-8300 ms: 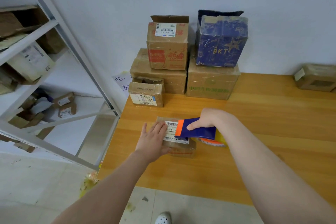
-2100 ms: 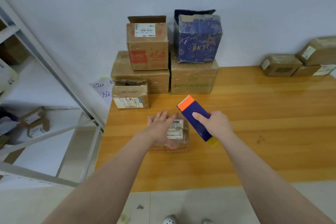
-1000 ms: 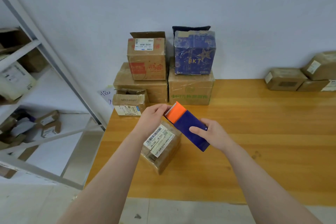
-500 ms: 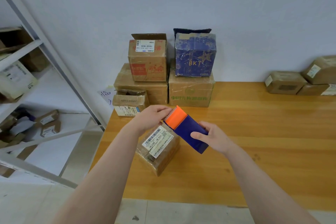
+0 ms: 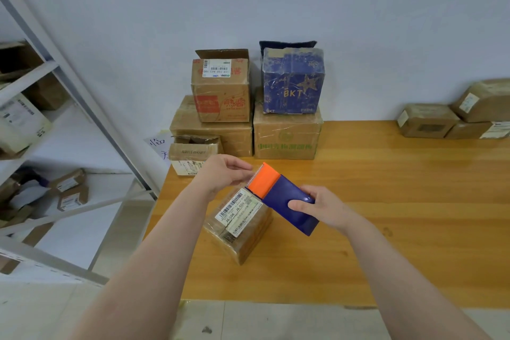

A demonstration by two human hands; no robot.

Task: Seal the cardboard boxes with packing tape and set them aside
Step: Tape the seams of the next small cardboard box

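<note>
Tape end (image 5: 255,172) pinched by left hand (image 5: 220,174), dispenser (image 5: 284,199) gripped by right hand (image 5: 323,210), mid-frame over the small box (image 5: 237,225) on the table (image 5: 386,257): best draw tape out taut and straight before pressing down.

Right hand (image 5: 321,211) grips the blue body of the dispenser (image 5: 285,200), held tilted, orange end up and to the left. Left hand (image 5: 220,175) pinches the clear tape (image 5: 255,172) at the toothed edge of the orange end. Box (image 5: 240,229) lies skewed on the table (image 5: 414,223), label up, partly beneath the dispenser. Stacked boxes (image 5: 218,130) stand against the wall, a blue box (image 5: 292,85) on top at right. Further boxes (image 5: 427,120) sit at far right. Shelf (image 5: 30,77) at left holds parcels
</note>
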